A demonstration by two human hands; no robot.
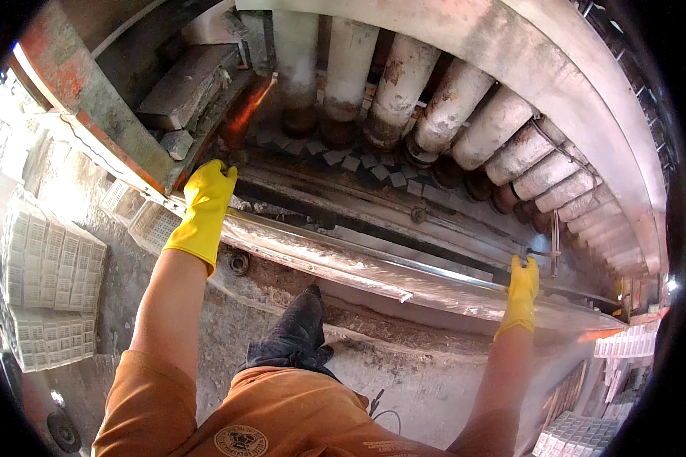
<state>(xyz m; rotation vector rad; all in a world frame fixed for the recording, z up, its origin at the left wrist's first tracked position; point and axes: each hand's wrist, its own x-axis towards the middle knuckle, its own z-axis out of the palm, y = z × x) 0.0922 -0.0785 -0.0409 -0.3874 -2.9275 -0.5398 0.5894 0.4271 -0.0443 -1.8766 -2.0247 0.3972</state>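
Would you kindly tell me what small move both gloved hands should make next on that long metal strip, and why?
Probably draw the long metal strip evenly toward the body: the left hand and right hand already rest on its opposite ends, and it lies along the ledge below the pipes.

Industrial plant: a row of worn, rust-stained rollers [450,107] across the upper frame, a long metal conveyor rail [373,266], stacked white crates [46,274] at left.

A long, shiny, silver sheet-metal strip [373,268] is seen lying lengthwise below a row of rusty rollers, running from upper left to lower right. It is gripped near its left end and touched at its right end by yellow-gloved hands. Its surface is wrinkled and reflective.
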